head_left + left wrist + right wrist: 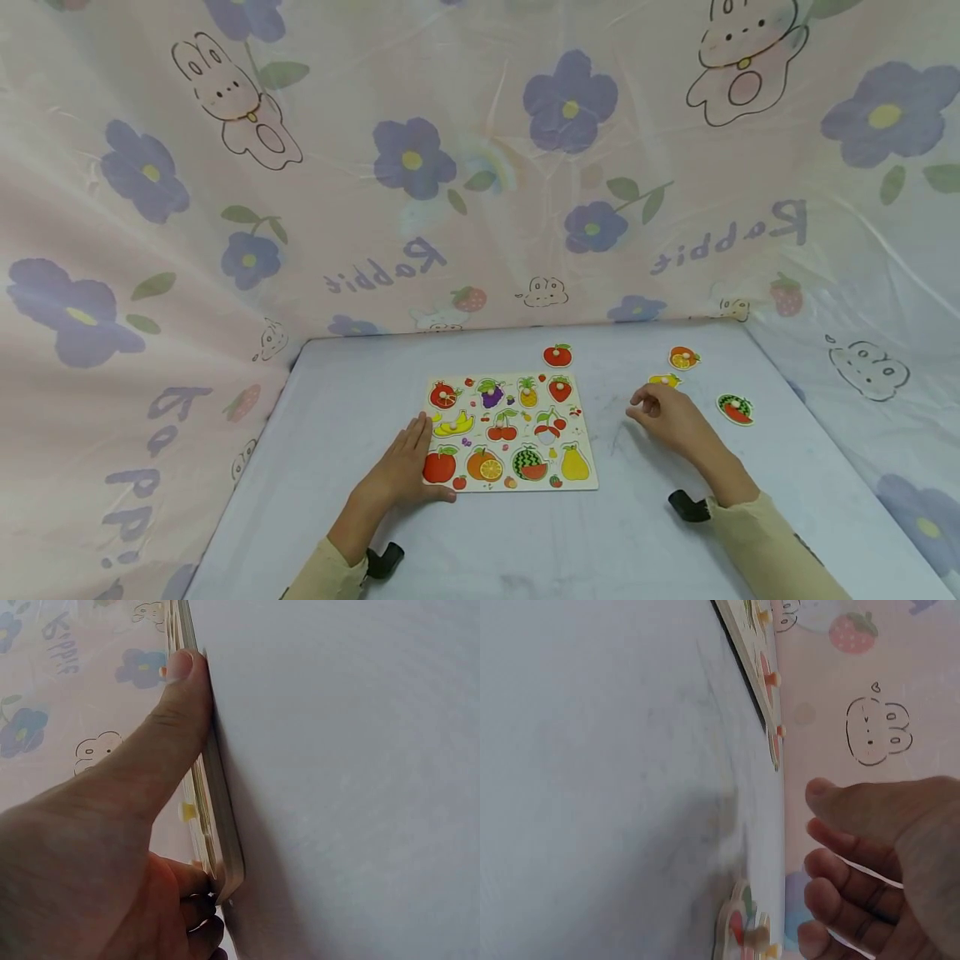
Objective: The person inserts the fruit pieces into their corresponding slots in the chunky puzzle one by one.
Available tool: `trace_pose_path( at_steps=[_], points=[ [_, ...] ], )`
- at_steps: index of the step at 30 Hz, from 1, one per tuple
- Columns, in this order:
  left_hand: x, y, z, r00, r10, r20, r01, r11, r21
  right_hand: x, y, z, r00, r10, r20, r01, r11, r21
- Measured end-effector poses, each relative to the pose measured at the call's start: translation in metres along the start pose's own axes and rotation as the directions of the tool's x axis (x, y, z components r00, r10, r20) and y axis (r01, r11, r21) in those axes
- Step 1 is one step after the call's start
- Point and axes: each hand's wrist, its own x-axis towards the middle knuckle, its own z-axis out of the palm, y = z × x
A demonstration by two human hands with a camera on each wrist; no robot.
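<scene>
A wooden fruit puzzle board lies on the table, with rows of pictured fruits, several bearing small knobs. My left hand rests against its left side, fingers straight along that edge and thumb along the near edge; in the left wrist view the thumb touches the board's side. To the right of the board, my right hand hovers with loosely bent fingers and holds nothing. Just beyond it lies a yellow fruit piece, partly hidden by the hand. The watermelon piece lies to its right.
An apple piece lies behind the board's far edge, and an orange piece sits at the back right. White cloth covers the table. Patterned curtains hang behind and on both sides.
</scene>
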Motion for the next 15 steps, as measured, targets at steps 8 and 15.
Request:
trace_pose_path(
  at_steps=[8,15],
  points=[
    [0.0,0.001,-0.001,1.0,0.009,-0.001,-0.009,1.0,0.001,-0.007,0.018,-0.009,1.0,0.006,-0.013,-0.006,1.0,0.007],
    [-0.001,0.001,-0.002,1.0,0.011,0.0,-0.011,1.0,-0.005,-0.008,0.032,-0.011,0.999,0.048,0.009,-0.048,0.999,0.001]
  ],
)
